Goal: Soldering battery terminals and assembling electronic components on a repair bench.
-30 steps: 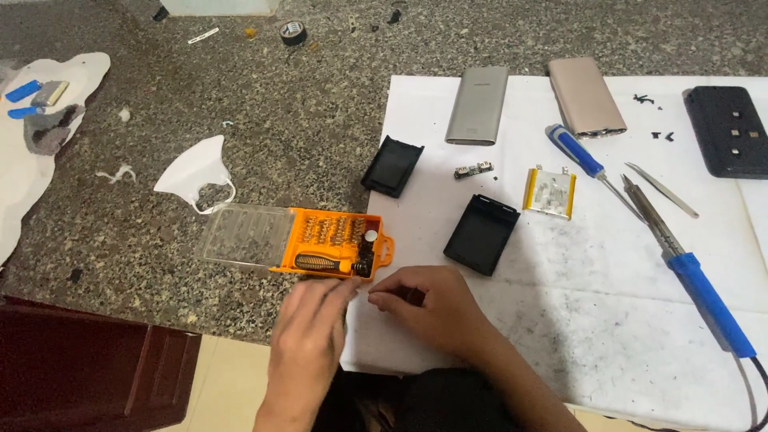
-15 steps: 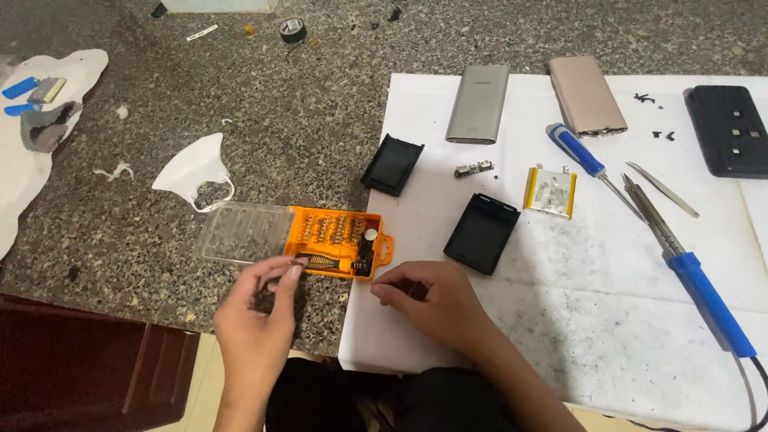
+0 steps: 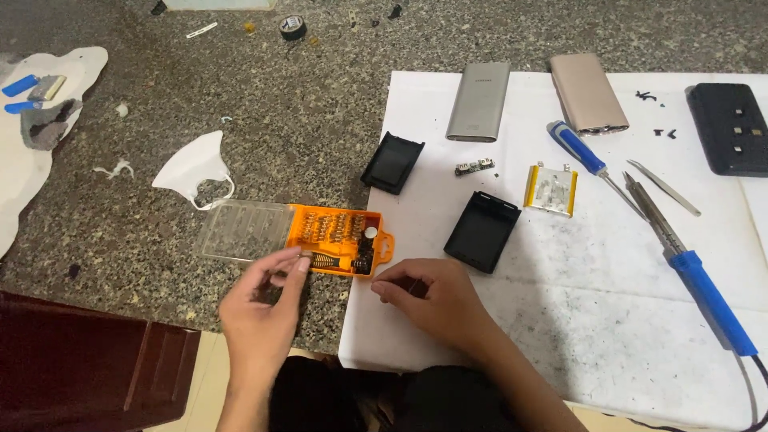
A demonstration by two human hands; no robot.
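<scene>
At the far left, at about nine o'clock, a white cloth (image 3: pixel 20 172) with small blue bits lies on the speckled stone counter (image 3: pixel 304 104). Next comes a white face mask (image 3: pixel 196 164). Just beside it sits the orange screwdriver bit case (image 3: pixel 340 240), with its clear lid (image 3: pixel 244 230) flipped open to the left.

Your left hand (image 3: pixel 260 316) is at the front edge of the case, at six o'clock from it. Your thumb and finger are pinched on a small bit (image 3: pixel 305 254), right over the bit rows. Hold that bit by its middle, so it does not slip and roll off the counter. Keep it low over the case, so a drop lands inside.

Your right hand (image 3: pixel 436 300) is curled shut on the white sheet (image 3: pixel 560 320), just beside the case. It seems to hold something thin and dark, but I cannot tell what. Keep that hand resting flat and steady, and bring the two hands close together before you join anything.

Further right, on the sheet, lie two black plastic shells (image 3: pixel 482 230), a small circuit board (image 3: pixel 474 168), a yellow flat battery (image 3: pixel 550 189), a silver power bank (image 3: pixel 478 101) and a gold one (image 3: pixel 588 93). At three o'clock are a blue screwdriver (image 3: pixel 578 149), tweezers (image 3: pixel 664 187) and a blue soldering iron (image 3: pixel 708 292). Keep your sleeve away from that iron.
</scene>
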